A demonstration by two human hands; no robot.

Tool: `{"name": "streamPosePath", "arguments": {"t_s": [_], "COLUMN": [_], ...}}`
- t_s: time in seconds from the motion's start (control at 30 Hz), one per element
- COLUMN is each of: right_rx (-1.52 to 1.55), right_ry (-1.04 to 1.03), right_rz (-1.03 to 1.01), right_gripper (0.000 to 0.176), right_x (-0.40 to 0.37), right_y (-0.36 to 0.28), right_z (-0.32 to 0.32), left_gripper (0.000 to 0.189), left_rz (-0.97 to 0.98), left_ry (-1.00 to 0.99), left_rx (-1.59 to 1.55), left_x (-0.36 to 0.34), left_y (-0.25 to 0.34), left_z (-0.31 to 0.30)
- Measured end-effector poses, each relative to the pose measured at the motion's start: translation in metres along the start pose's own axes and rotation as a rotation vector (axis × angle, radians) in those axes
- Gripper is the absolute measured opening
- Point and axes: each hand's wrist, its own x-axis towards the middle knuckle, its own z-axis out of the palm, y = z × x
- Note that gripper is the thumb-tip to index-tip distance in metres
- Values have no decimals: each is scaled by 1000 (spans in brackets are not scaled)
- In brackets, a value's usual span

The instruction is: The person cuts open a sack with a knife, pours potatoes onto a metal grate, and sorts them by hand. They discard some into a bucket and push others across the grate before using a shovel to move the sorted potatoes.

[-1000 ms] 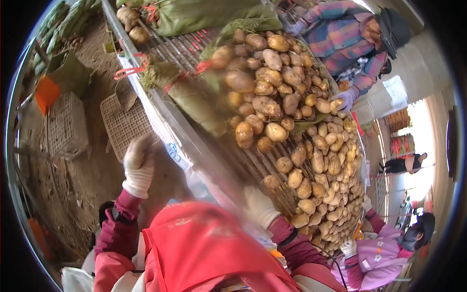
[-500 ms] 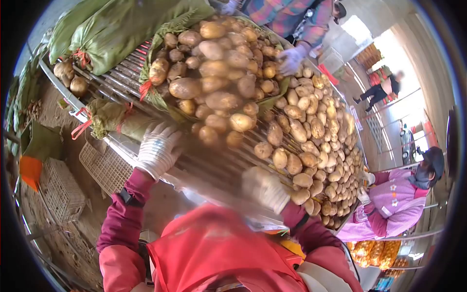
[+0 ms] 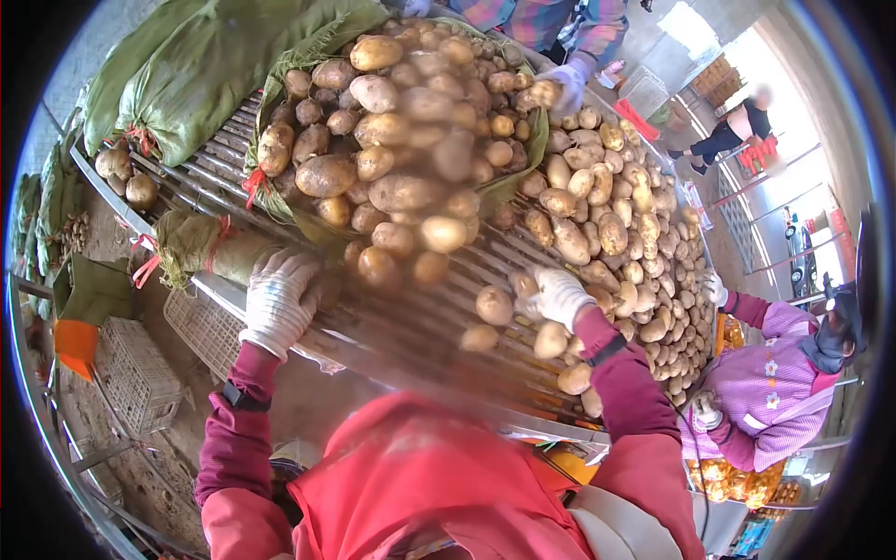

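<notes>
My left hand, in a white knit glove, rests by the metal edge of the slatted table, beside a rolled green sack. Its fingers curl around something brownish and blurred that I cannot make out. Farther right, my right hand, gloved too, closes its fingertips on a potato over the slats. Loose potatoes lie close by it. An opened green sack spreads under a heap of dirt-marked potatoes in front of me; a blurry smear covers part of that heap.
Potatoes cover the table's right side. Full green sacks lie at upper left. Across the table is a co-worker's purple glove holding a potato; another co-worker stands at right. Plastic crates sit on the floor at left.
My right hand has moved up and right over the slats and closed on a potato. My left hand has shifted slightly left and down, its fingers more curled. The co-worker opposite now holds a potato.
</notes>
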Motion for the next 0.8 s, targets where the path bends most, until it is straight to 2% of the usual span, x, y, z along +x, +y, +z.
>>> {"name": "streamPosePath", "arguments": {"t_s": [0.1, 0.13, 0.17, 0.2, 0.23, 0.33, 0.4, 0.5, 0.6, 0.63, 0.73, 0.77, 0.8], "right_rx": [29, 235, 424, 169, 140, -95, 286, 1232, 1368, 1456, 1625, 1735, 1820], "right_ry": [-135, 103, 190, 334, 410, 322, 219, 48, 156, -33, -219, -165, -215], "right_rz": [-89, -111, -13, -29, -31, -1, -70, -6, -17, -182, -182, -165, -166], "right_gripper": [59, 56, 56, 59, 50, 34, 26, 25, 29, 30, 49, 47, 48], "right_x": [24, 34, 34, 44, 68, 135, 178, 141, 70, 111, 71, 66, 59], "right_y": [27, 27, -5, -21, -20, -14, 31, 28, 10, 75, 48, 41, 37], "right_z": [0, 2, -22, -39, -37, -23, 13, 13, -7, 35, 8, 11, 9], "left_gripper": [35, 34, 34, 34, 33, 37, 36, 34, 29, 27, 27, 27, 28], "left_rz": [-10, -10, -10, -9, -10, 13, 13, 4, 4, 8, 12, 11, 8], "left_ry": [1, 0, 9, 19, 32, 22, 22, 18, 47, 63, 58, 50, 44], "left_rx": [17, 23, 9, -5, -18, -10, 7, -16, -26, -20, -14, -18, -21], "left_x": [3, 3, 3, 4, 4, 1, 2, 1, 2, 3, 3, 2, 2], "left_y": [3, 3, 4, 4, 4, -1, -2, -2, 1, 2, 2, 2, 2], "left_z": [0, 0, 0, 0, 0, 1, 1, 0, 0, 0, 0, -1, -1]}}
